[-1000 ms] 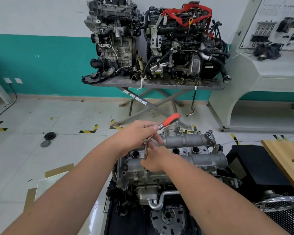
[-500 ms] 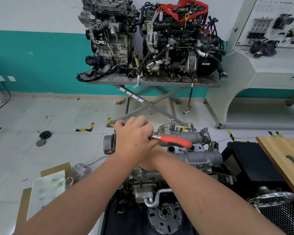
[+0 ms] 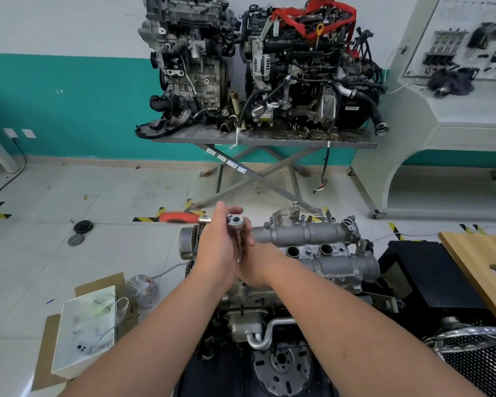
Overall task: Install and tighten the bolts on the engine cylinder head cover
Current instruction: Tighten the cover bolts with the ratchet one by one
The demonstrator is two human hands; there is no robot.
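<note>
I am gripping the ratchet wrench [image 3: 235, 222] near its head with my left hand [image 3: 218, 250], fingers curled round it, its orange handle [image 3: 178, 217] pointing left and its extension running down. My right hand [image 3: 255, 267] is curling round the extension's lower end at the left end of the cylinder head cover [image 3: 321, 247], which is sitting on the engine [image 3: 269, 310] before me.

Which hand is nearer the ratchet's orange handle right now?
Left. The left hand grips the ratchet just beside its orange handle; the right hand sits lower, steadying the extension at the cylinder head cover.
</note>
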